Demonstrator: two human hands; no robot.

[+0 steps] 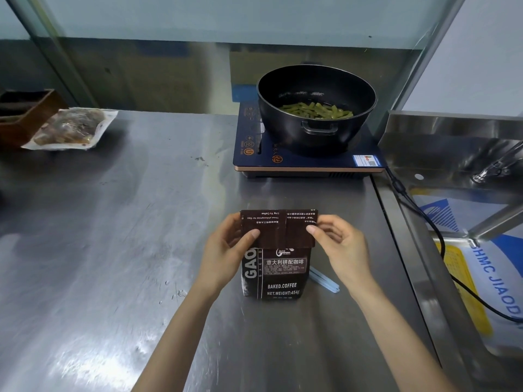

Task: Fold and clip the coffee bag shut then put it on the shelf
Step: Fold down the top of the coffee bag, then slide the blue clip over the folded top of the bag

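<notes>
A dark brown coffee bag (278, 274) with white print stands upright on the steel counter, near its front right. Its top flap is folded down toward me over the front face. My left hand (226, 247) pinches the flap's left side, thumb on the front and fingers behind. My right hand (338, 244) pinches the flap's right side the same way. A pale blue clip (324, 280) lies flat on the counter just right of the bag, partly behind it and under my right wrist.
An induction cooker (305, 161) with a black pot (315, 108) of green vegetables sits behind the bag. A sealed food packet (70, 128) and a brown box (19, 114) are at the far left. A steel sink (458, 165) and a black cable (441, 244) lie to the right.
</notes>
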